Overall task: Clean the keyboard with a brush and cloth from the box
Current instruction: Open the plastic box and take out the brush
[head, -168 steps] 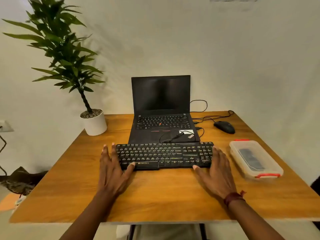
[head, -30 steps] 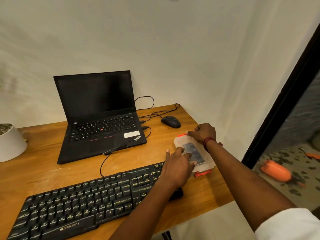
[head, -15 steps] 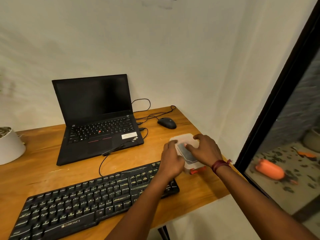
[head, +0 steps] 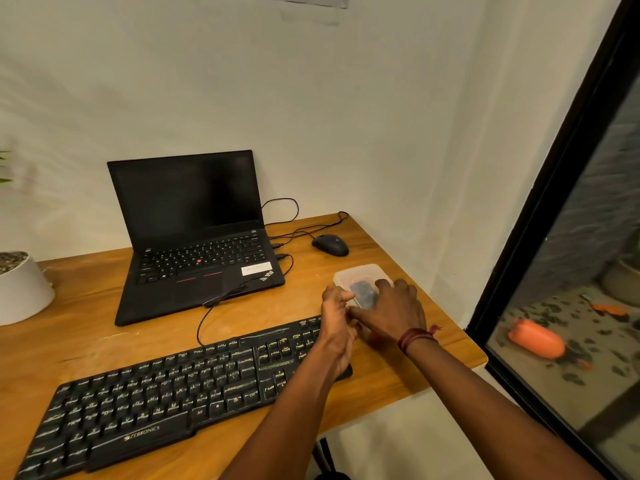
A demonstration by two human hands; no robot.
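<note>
The black keyboard lies slantwise on the wooden desk, near the front edge. A translucent plastic box with its lid on sits just beyond the keyboard's right end. Something dark shows through the lid. My left hand grips the box's near left edge with curled fingers. My right hand lies over the box's near end with its fingers curled onto the lid. The hands hide the near half of the box. No brush or cloth can be made out.
An open black laptop stands behind the keyboard, with cables trailing to it. A black mouse lies at the back right. A white plant pot stands at the left. The desk's right edge is close to the box, beside a dark-framed glass panel.
My right hand has come from the box's far end to its near end. My left hand has drawn back to the near left edge. The box has stayed in place.
</note>
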